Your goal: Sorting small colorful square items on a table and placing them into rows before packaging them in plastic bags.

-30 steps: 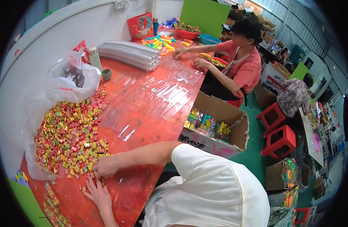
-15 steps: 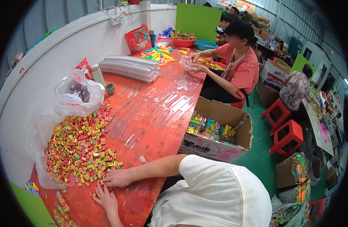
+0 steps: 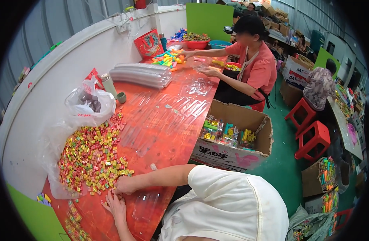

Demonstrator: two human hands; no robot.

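1. Nearest me, my left hand [image 3: 115,205] lies flat on the red tabletop [image 3: 168,120], fingers spread over a few loose candies; I cannot tell whether it grips any.
2. My right hand [image 3: 126,185] reaches in from the right to the near edge of the candy pile [image 3: 92,156], fingers curled loosely among the pieces; whether it has pinched one is hidden from me.
3. Just right of my hands sits a clear plastic tray [image 3: 146,205], which looks empty as far as I can see, so I judge the sorting barely begun: most of the small red, yellow and green wrapped candies are in the heap at the left.
4. Farther along, more clear trays [image 3: 168,110] lie spread over the tabletop, and a stack of them [image 3: 140,75] waits beyond, all seemingly unfilled.
5. A white plastic bag [image 3: 90,105] sits at the far end of the pile, against the white wall.
6. On the green floor to the right stands an open cardboard box [image 3: 232,138] holding colourful packed items.
7. At the far end a co-worker in a pink shirt [image 3: 256,70] handles bright pieces; red stools [image 3: 313,128] stand far right.
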